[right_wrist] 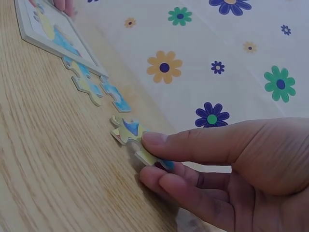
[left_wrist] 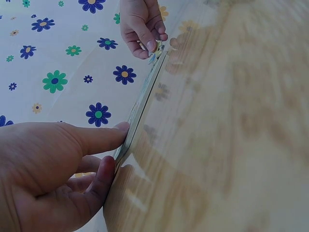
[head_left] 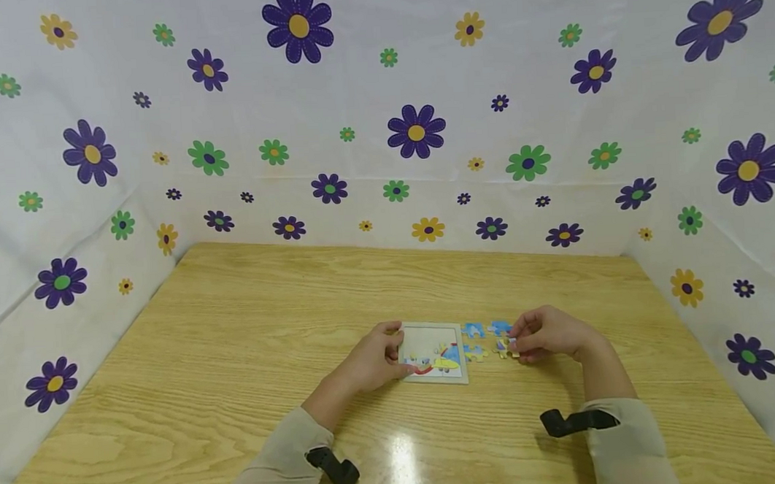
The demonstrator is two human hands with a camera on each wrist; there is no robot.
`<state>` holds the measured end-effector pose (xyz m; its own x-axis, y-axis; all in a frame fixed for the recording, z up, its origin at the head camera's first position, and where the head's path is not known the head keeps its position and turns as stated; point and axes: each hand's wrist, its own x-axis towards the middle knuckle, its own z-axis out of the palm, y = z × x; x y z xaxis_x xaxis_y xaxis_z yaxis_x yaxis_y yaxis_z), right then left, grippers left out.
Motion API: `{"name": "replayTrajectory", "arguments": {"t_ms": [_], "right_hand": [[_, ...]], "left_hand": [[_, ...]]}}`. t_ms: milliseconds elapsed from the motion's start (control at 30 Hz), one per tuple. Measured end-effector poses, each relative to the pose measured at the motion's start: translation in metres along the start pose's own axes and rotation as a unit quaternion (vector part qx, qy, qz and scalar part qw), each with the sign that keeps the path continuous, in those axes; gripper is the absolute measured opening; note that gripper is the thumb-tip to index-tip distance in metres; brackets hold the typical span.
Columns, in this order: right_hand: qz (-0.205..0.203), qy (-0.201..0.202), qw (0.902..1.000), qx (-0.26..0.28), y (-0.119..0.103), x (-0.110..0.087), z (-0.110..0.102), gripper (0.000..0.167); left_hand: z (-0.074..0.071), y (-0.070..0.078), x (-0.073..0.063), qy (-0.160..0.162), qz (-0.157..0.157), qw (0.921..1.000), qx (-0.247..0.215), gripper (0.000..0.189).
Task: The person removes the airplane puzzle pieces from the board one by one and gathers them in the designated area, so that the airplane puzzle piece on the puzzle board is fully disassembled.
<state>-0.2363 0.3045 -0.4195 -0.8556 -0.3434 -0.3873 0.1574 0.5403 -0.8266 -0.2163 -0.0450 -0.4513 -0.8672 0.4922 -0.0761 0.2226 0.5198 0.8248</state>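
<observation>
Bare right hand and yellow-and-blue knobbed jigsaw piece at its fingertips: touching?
Touching. Right wrist view shows it: the right hand pinches the yellow-and-blue jigsaw piece between thumb and fingers.

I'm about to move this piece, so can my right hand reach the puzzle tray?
Probably yes. Your right hand, pinching a jigsaw piece, is near the puzzle tray; only flat loose pieces seem to lie between, and your left hand grips the opposite side.

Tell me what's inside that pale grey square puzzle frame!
Inside the frame is a pale panel with red, yellow and blue patches. The person's left grip covers part of its left side, so that's hidden.
</observation>
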Motion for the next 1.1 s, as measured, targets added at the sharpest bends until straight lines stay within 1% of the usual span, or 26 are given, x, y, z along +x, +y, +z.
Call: {"name": "replayTrajectory", "arguments": {"t_ms": [200, 333, 567, 633, 733, 900, 1033, 1100], "right_hand": [[-0.004, 0.010, 0.9998, -0.018, 0.002, 0.001, 0.003, 0.026], [-0.003, 0.022, 0.9991, -0.036, -0.003, 0.002, 0.007, 0.022], [0.000, 0.030, 0.9978, -0.059, -0.007, 0.001, 0.010, 0.022], [0.000, 0.035, 0.9978, -0.057, -0.008, 0.000, 0.010, 0.022], [-0.005, 0.042, 0.9983, -0.041, -0.009, 0.000, 0.009, 0.023], [-0.015, 0.046, 0.9987, -0.017, -0.013, 0.004, 0.011, 0.030], [-0.018, 0.046, 0.9987, -0.011, -0.017, 0.007, 0.014, 0.033], [-0.021, 0.043, 0.9987, -0.017, -0.020, 0.009, 0.017, 0.032]], "left_hand": [[0.000, -0.001, 0.000, 0.002, -0.004, 1.0000, 0.002, 0.075], [0.000, -0.002, 0.000, 0.000, -0.003, 1.0000, 0.006, 0.076], [0.001, -0.001, 0.000, 0.000, -0.003, 1.0000, 0.006, 0.077], [0.001, -0.001, 0.000, 0.001, -0.002, 1.0000, 0.007, 0.077], [0.001, -0.001, 0.000, 0.002, -0.002, 1.0000, 0.005, 0.077], [0.001, -0.002, 0.001, 0.003, -0.002, 1.0000, 0.000, 0.076], [0.001, -0.002, 0.002, 0.003, -0.005, 1.0000, -0.002, 0.077], [0.001, -0.002, 0.002, 0.002, -0.006, 1.0000, -0.004, 0.078]]}}
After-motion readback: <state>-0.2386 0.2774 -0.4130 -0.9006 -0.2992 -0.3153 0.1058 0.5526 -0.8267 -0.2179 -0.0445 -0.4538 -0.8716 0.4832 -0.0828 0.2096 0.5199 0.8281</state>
